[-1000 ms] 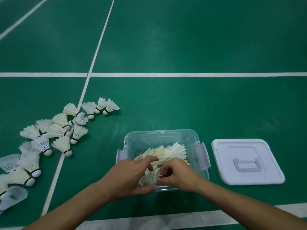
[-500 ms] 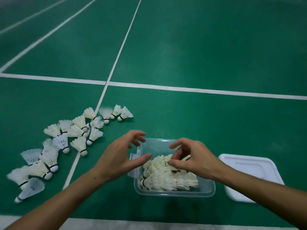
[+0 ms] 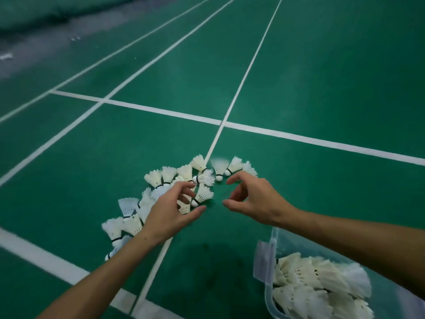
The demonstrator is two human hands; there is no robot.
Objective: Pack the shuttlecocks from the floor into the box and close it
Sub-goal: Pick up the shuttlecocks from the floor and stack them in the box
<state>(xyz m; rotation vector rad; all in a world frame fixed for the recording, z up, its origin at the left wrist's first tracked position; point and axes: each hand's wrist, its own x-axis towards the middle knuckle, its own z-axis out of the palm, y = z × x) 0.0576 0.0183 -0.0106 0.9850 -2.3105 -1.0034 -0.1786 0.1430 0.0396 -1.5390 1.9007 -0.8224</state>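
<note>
White feathered shuttlecocks (image 3: 202,195) with black-banded cork tips are scattered on the green floor (image 3: 322,88); more are piled in the clear box (image 3: 268,293). Both hands, left (image 3: 170,212) and right (image 3: 255,199), are held above them, fingers spread, nothing grasped.

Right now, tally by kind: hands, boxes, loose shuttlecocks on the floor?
Bare hands: 2, left hand, right hand
Clear plastic box: 1
White feather shuttlecocks on green floor: about 16, some hidden
Total: about 19
</note>
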